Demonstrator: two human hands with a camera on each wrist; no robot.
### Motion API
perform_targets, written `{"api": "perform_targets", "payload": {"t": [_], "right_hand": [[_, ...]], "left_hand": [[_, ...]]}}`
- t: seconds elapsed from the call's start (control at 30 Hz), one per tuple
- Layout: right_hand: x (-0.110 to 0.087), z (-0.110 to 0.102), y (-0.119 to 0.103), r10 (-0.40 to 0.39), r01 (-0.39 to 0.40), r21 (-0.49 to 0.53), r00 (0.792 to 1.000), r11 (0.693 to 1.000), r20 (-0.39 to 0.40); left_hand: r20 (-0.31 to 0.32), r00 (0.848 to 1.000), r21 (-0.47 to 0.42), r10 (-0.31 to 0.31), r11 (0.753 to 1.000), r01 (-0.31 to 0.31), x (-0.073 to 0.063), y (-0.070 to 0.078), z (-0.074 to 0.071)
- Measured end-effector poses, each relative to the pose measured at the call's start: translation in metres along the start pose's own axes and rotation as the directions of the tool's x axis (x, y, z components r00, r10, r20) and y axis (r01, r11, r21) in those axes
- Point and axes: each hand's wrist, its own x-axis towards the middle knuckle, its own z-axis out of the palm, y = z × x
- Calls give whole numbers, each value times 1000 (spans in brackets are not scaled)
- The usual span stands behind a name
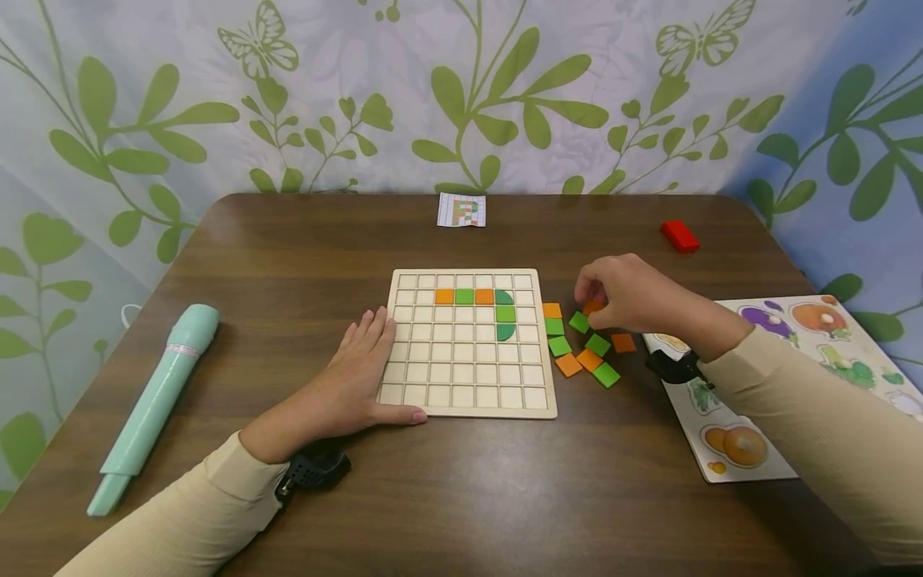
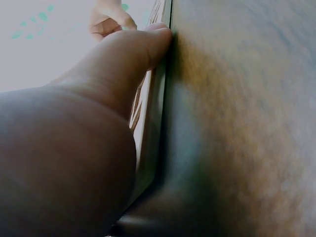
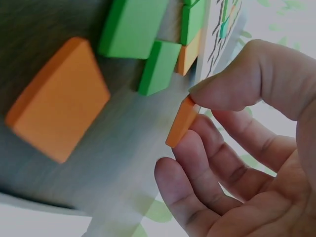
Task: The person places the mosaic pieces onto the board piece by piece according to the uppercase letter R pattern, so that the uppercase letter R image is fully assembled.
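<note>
A wooden grid board [image 1: 450,375] lies on the table, with orange and green square tiles and two dark green rounded tiles set in its upper cells. My left hand [image 1: 353,377] rests flat along the board's left edge, thumb at its front edge. In the right wrist view, my right hand [image 3: 256,143] pinches an orange tile [image 3: 181,121] between thumb and fingers. That hand [image 1: 623,292] is right of the board, over a loose cluster of green tiles [image 1: 597,344] and orange tiles [image 1: 568,365].
A small pattern card [image 1: 461,210] lies behind the board, and a red block [image 1: 680,236] at the back right. On the right, a board with vegetable pictures [image 1: 757,465] sits under my right forearm. A mint-green cylindrical object [image 1: 155,409] lies at the left.
</note>
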Motion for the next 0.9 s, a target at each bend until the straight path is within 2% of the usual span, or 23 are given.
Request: {"api": "perform_targets", "payload": {"t": [0.37, 0.6, 0.9], "right_hand": [[14, 3, -20, -63, 63, 39, 998, 997, -12], [25, 7, -34, -103, 104, 75, 995, 992, -9], [37, 22, -52, -155, 154, 133, 988, 979, -3]], "left_hand": [[14, 1000, 9, -14, 1000, 13, 0, 1, -1], [-1, 1000, 12, 0, 1000, 0, 1, 0, -1], [8, 1000, 12, -5, 1000, 5, 0, 0, 0]]}}
